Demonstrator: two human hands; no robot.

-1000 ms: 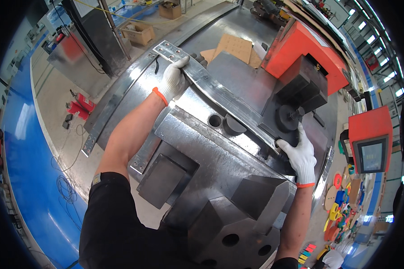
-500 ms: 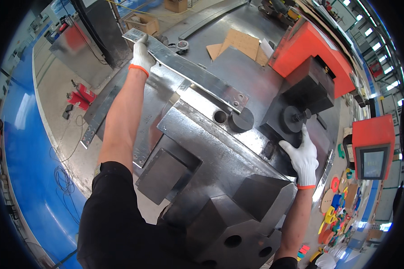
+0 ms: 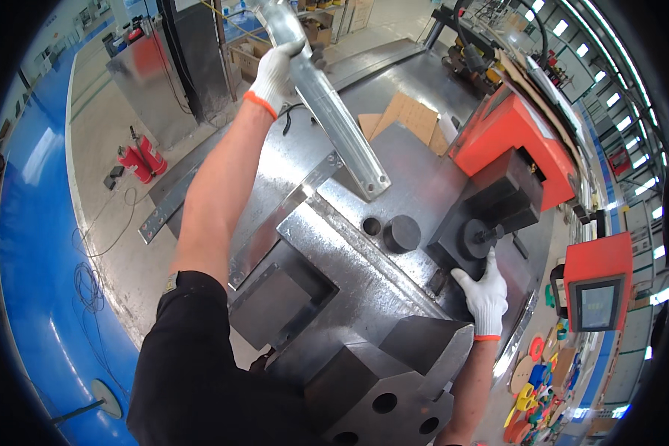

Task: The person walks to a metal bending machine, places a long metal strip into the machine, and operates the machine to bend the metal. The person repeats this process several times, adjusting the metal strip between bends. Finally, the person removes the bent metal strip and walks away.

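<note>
Above the machine bed (image 3: 394, 186), left hand (image 3: 275, 70) outstretched gripping metal bar (image 3: 334, 119), right hand (image 3: 483, 290) flat, ungrasping

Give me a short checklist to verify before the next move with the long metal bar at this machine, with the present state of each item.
1. Left hand has a firm grip on the metal bar: ok, gloved fingers wrap its upper part.
2. Bar's lower end lifted off the machine table: cannot tell.
3. Right hand away from the black die block: not ok, fingertips reach its base.
4. Round black post and the hole beside it unobstructed: ok.
5. Both hands gloved: ok.
</note>
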